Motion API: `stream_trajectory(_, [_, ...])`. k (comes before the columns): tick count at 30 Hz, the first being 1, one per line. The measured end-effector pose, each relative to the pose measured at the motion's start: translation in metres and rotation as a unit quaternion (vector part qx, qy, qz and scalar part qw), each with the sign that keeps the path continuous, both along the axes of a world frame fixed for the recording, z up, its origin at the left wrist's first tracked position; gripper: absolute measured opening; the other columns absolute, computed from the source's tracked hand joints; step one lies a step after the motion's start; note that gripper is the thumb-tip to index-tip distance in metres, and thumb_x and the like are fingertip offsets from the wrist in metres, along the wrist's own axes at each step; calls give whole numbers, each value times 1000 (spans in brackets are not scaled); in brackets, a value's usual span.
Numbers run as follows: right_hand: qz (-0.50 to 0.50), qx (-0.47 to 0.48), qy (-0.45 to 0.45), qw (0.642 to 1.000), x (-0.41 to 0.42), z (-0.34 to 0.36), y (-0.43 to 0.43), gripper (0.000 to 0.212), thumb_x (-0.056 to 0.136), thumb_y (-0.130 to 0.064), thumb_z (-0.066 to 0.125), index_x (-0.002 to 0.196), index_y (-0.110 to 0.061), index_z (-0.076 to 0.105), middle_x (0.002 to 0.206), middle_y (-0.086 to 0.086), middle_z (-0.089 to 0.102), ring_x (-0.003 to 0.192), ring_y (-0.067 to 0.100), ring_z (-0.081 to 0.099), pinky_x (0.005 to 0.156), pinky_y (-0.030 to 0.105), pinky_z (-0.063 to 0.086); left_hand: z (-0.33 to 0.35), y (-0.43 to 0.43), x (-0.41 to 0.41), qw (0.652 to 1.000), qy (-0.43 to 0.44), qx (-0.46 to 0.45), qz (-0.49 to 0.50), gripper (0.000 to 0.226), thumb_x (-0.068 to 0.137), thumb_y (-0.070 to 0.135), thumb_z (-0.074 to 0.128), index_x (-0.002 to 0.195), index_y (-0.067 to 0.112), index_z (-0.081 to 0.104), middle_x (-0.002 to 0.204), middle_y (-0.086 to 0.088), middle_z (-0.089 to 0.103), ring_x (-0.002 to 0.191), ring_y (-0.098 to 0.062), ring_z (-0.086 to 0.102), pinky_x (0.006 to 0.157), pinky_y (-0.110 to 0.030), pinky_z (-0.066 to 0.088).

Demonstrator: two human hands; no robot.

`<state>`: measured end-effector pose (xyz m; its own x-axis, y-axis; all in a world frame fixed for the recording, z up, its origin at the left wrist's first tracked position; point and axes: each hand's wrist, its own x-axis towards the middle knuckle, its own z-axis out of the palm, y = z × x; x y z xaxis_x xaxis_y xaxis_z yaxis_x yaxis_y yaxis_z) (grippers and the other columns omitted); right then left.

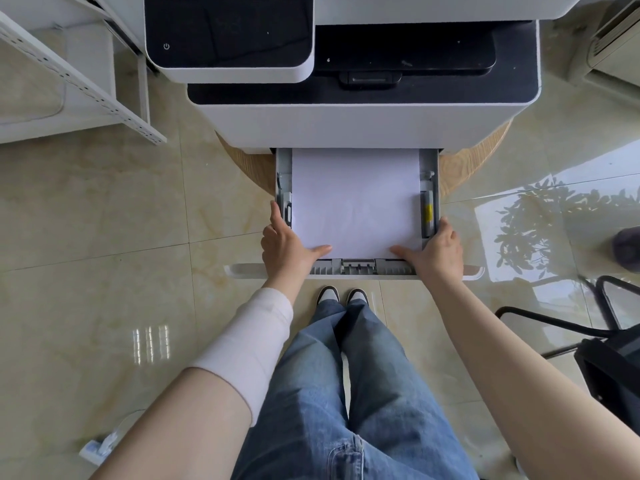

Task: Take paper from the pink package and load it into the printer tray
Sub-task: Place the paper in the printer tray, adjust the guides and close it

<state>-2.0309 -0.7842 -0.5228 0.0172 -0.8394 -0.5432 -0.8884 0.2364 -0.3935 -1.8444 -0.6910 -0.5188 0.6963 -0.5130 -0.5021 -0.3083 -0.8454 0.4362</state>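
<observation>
A grey printer tray is pulled out from the bottom of a white and black printer. A stack of white paper lies flat inside the tray. My left hand grips the tray's front left corner, thumb resting on the paper's near edge. My right hand holds the front right corner the same way, thumb on the paper. No pink package is in view.
The printer stands on a round wooden base on a glossy tiled floor. A white metal shelf is at the left. A black chair stands at the right. A power strip lies at bottom left.
</observation>
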Motion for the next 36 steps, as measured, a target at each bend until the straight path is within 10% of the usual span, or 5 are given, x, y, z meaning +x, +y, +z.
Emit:
stream_trajectory(8, [20, -35, -4, 999, 1, 4, 16, 127, 64, -54, 75, 147, -8, -9, 148, 22, 19, 137, 32, 20, 114, 36, 17, 5, 3, -36, 999, -43, 16, -12, 132, 55, 53, 81, 146, 25, -9, 155, -20, -13, 143, -35, -8, 113, -56, 1])
stream_trajectory(27, [32, 11, 43, 999, 22, 12, 29, 141, 49, -63, 78, 146, -26, -16, 153, 12, 0, 140, 30, 6, 111, 49, 18, 9, 1, -37, 996, -4, 61, -66, 133, 57, 56, 79, 146, 22, -15, 153, -21, -20, 140, -40, -17, 113, -56, -4])
stream_trajectory(36, [-78, -95, -50, 991, -2, 15, 12, 54, 87, -30, 62, 133, -5, 47, 131, 16, 42, 125, 30, 36, 106, 33, 28, 14, 14, -3, 989, -28, -145, 28, 62, 86, 11, 60, 140, 4, 31, 137, -18, 45, 129, -32, 38, 110, -42, 33])
